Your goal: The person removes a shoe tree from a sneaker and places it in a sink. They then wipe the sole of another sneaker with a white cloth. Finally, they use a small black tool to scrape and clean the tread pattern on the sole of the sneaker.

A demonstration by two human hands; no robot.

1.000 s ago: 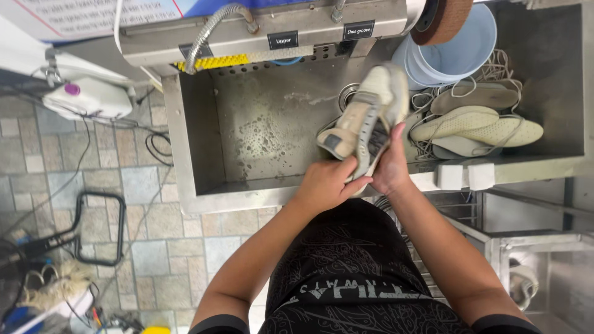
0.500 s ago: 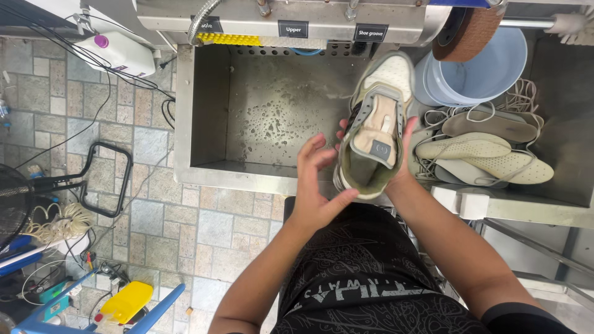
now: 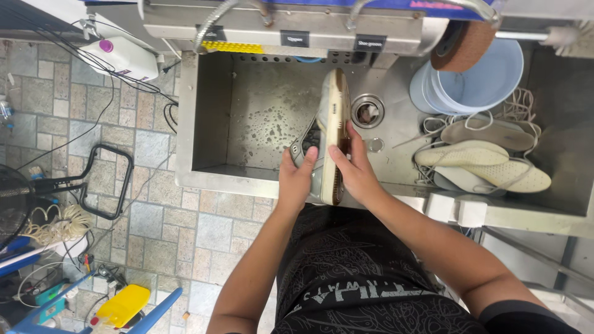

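Here, in the head view, both hands grip one pale sneaker (image 3: 328, 133) near the centre of the frame, held on its side over the steel sink (image 3: 213, 117) with its sole edge turned to the right. The left hand (image 3: 296, 179) is closed around the heel and upper side, fingers curled onto it; the right hand (image 3: 354, 170) is wrapped along the sole side, thumb pressed to the rim. The drain (image 3: 367, 111) lies just right of the shoe's toe. At the right of the frame, loose insoles (image 3: 476, 153) and laces lie below a pale blue bucket (image 3: 479, 77). A white bottle (image 3: 124, 57) sits at upper left.
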